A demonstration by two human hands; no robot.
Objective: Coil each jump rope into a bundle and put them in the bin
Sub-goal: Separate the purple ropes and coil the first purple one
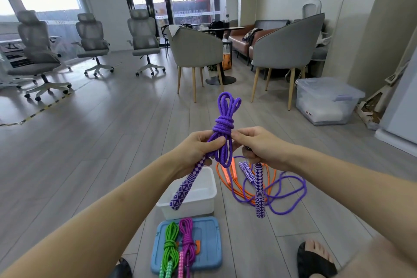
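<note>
Pinching the purple jump rope (222,124) just under its knot, the left hand (196,146) and right hand (257,144) should snug the wraps tight, then lower it into the white bin (203,196) below, on the floor.

- The open white plastic bin (204,196) at lower centre holds nothing, though a patterned purple rope handle (182,188) hangs over its left part.
- Right of it, loose orange (228,184) and purple (291,198) ropes sprawl on the floor.
- Below it, a blue lid (206,244) carries green (171,245) and magenta (188,238) rope bundles.
- Bare grey plank floor (108,142) lies open at left.
</note>
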